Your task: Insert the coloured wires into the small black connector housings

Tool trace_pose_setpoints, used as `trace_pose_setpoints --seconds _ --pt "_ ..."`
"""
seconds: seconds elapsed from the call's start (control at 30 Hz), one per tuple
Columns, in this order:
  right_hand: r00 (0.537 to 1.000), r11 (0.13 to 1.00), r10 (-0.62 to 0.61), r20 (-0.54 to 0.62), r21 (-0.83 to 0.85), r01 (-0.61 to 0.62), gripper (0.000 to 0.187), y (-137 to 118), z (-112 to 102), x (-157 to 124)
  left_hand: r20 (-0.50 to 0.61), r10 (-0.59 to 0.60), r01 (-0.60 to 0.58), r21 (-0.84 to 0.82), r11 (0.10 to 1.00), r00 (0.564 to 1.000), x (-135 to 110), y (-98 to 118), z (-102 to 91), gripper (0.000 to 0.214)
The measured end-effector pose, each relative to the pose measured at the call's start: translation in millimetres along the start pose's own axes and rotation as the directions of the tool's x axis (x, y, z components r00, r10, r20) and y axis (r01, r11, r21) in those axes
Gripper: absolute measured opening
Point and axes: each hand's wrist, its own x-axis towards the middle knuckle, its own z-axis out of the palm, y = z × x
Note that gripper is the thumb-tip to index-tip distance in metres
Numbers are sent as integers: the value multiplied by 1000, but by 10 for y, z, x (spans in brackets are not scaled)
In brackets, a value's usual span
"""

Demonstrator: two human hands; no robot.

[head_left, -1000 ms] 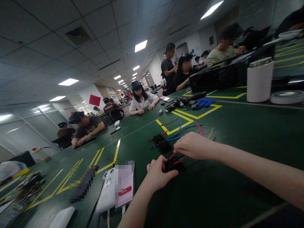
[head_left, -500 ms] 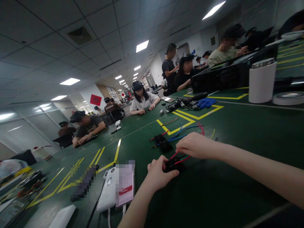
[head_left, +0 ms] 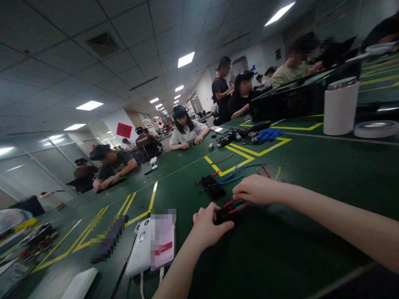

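My left hand (head_left: 208, 226) is closed around a small black block (head_left: 225, 214) that rests on the green table (head_left: 280, 241). Red and green wires (head_left: 238, 205) run out of the block toward my right hand (head_left: 255, 189), whose fingers are curled over them in a pinch. Just beyond lie two more black blocks (head_left: 213, 187) with red and blue wires (head_left: 237, 174) spread behind them.
A phone (head_left: 162, 241) on a white power bank (head_left: 141, 249) lies left of my left arm. Blue-handled tools (head_left: 264, 134), a white cylinder (head_left: 340, 106), a tape roll (head_left: 375, 128) and a black case (head_left: 283, 101) stand farther back. Several other people sit along the far side of the table.
My right hand has shifted slightly right and away, drawing the wires along. My left hand stays on the black block. The view has tilted a little.
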Motion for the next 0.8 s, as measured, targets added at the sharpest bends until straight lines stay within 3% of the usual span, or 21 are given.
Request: trace_pose_setpoints --seconds 0.13,0.2,0.27,0.43,0.53,0.67,0.8 --pt "977 988 -113 -182 -124 91 27 -90 -23 -22 -9 -5 5 -8 1000 1000 -14 21 -18 41" --pt "968 983 -138 -208 -144 110 26 -110 -37 -21 -2 -17 17 -8 1000 1000 -15 29 -25 41" --pt "980 989 -96 -174 -132 73 26 -99 -48 -11 6 -20 20 -3 1000 1000 -12 32 -30 42" --pt "996 999 44 81 -11 -43 25 -13 -35 20 19 -23 23 11 1000 1000 0 29 -27 43" --pt "992 998 52 113 23 -55 25 14 -8 18 20 -32 32 3 999 999 -6 31 -25 45" --pt "1000 1000 0 -23 -13 -1 27 -8 5 -12 16 -28 28 -4 1000 999 -24 57 -35 44" --pt "974 991 -98 -206 -105 78 29 -118 -31 -52 14 -38 38 3 999 999 -33 80 -52 42"
